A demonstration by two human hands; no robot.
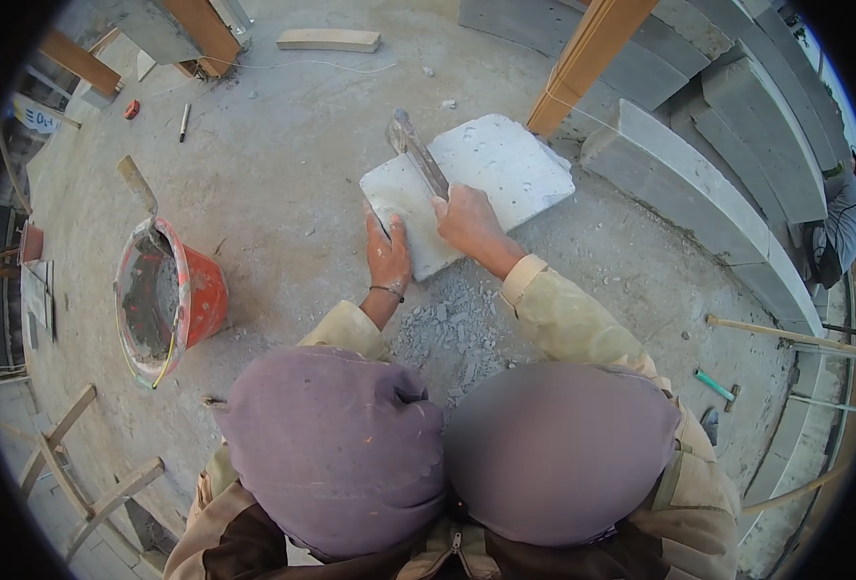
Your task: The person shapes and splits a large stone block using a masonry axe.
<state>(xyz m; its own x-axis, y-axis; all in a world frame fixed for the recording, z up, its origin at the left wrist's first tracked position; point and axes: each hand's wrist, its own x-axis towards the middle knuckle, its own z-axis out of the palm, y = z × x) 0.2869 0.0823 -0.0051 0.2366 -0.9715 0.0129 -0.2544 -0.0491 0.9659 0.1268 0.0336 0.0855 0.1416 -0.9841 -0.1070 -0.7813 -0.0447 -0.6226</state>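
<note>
A pale lightweight concrete block [505, 159] lies on the floor in front of me, its surface pitted and its edges chipped. My left hand [387, 253] grips the block's near left edge, thumb and fingers around the side. My right hand [471, 224] is closed round a long, worn grey-brown hand tool [422, 162], which slants over the top of the block with its broader end pointing away from me. What kind of tool it is, I cannot tell. Pale chips and rubble [452, 333] are scattered between the block and my knees.
Left of me stands a red bucket [207, 295] of grey mortar with a trowel [138, 184] in it. A marker [184, 123] and red tape measure [132, 109] lie beyond. Grey blocks [698, 208] stack along the right; a green-handled hammer [716, 385] lies nearby. Another person [841, 227] is at far right.
</note>
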